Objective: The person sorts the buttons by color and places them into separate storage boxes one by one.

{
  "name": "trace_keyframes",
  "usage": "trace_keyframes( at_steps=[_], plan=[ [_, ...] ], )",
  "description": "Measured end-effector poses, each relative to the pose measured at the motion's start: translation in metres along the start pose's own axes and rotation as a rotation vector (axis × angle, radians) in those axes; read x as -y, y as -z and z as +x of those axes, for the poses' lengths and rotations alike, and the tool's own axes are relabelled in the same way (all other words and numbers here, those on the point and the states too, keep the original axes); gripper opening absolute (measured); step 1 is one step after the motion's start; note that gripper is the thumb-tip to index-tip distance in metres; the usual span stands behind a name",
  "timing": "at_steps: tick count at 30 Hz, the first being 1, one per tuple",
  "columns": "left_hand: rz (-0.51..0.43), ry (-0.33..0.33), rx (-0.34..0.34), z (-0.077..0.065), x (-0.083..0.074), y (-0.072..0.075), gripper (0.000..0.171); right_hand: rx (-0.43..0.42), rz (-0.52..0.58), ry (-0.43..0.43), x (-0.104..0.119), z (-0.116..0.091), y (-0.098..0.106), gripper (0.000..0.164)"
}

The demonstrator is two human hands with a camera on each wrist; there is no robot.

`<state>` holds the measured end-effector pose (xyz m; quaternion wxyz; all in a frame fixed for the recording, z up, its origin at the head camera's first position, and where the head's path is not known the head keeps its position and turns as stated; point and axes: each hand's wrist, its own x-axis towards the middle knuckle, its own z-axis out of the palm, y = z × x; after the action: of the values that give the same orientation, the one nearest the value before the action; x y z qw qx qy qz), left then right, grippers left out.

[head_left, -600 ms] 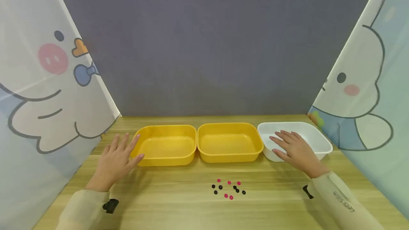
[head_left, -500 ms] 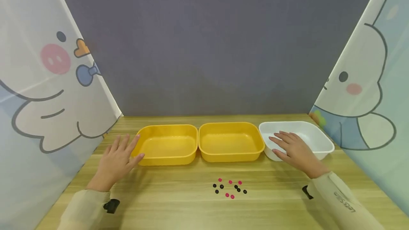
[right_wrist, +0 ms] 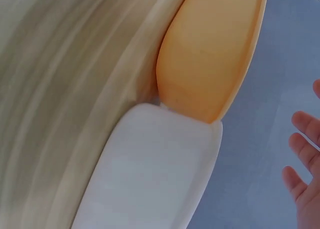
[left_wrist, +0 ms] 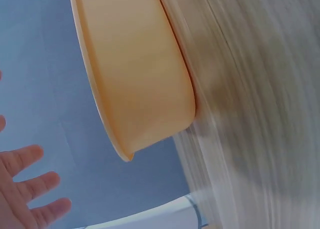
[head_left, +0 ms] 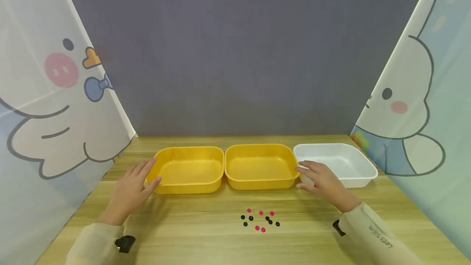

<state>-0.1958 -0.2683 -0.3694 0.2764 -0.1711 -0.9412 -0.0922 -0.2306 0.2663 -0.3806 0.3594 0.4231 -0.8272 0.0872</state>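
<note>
My left hand (head_left: 129, 191) reaches out beside the left yellow tray (head_left: 189, 188), its fingers extended near the tray's left rim and holding nothing. My right hand (head_left: 324, 183), also without anything in it, hovers where the middle yellow tray (head_left: 262, 184) meets the white tray (head_left: 355, 182), overlapping the white tray's left front corner. The wrist views show the spread fingers of both hands apart from the tray walls. Closer to me, several small pink pieces (head_left: 261, 213) and several small black pieces (head_left: 251, 218) lie scattered on the wooden table (head_left: 198, 236). They are small, round and flat.
Three trays stand side by side in a row near the table's back. A grey panel (head_left: 243, 60) rises behind them. Cartoon-printed cloths (head_left: 95, 134) flank the table left and right. A black strap (head_left: 125, 243) shows at the left cuff.
My right hand has moved left, from over the white tray toward its left corner and the middle yellow tray. The left hand has shifted slightly, its fingers closer together. The view has tilted a little.
</note>
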Motion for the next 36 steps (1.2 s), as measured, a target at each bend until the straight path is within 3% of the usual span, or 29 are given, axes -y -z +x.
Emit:
trace_keyframes(
  at_steps=[3,7,11,13,17,19,22,26,31,36],
  plan=[
    [-0.061,0.048,0.008,-0.001,0.001,-0.002,0.054,0.004,0.003,0.018,0.004,0.001,-0.003,0.067],
    [-0.21,0.204,0.08,-0.002,0.006,-0.001,0.052,0.022,0.017,0.024,0.01,0.002,-0.004,0.064],
    [-0.408,0.431,0.145,-0.004,0.01,0.005,0.052,0.046,0.04,0.009,0.017,0.004,-0.006,0.064],
    [-0.557,0.564,0.17,-0.004,0.009,0.006,0.053,0.055,0.038,0.009,0.019,0.005,-0.006,0.064],
    [-0.865,0.842,0.154,-0.003,0.005,0.005,0.056,0.064,0.039,0.007,0.022,0.006,-0.004,0.059],
    [-1.015,0.943,0.118,-0.003,0.003,0.003,0.058,0.068,0.041,0.002,0.022,0.006,-0.002,0.055],
    [-1.185,1.015,0.082,-0.003,0.002,0.0,0.06,0.09,0.046,-0.015,0.024,0.005,0.001,0.045],
    [-1.329,1.04,0.104,-0.002,0.003,-0.002,0.061,0.157,0.139,-0.078,0.029,0.006,0.005,0.036],
    [-1.364,1.084,0.108,-0.002,0.005,-0.005,0.062,0.301,0.326,-0.165,0.038,0.016,0.005,0.036],
    [-1.356,1.118,0.097,-0.003,0.005,-0.01,0.066,0.418,0.481,-0.183,0.044,0.022,0.001,0.03]
  ],
)
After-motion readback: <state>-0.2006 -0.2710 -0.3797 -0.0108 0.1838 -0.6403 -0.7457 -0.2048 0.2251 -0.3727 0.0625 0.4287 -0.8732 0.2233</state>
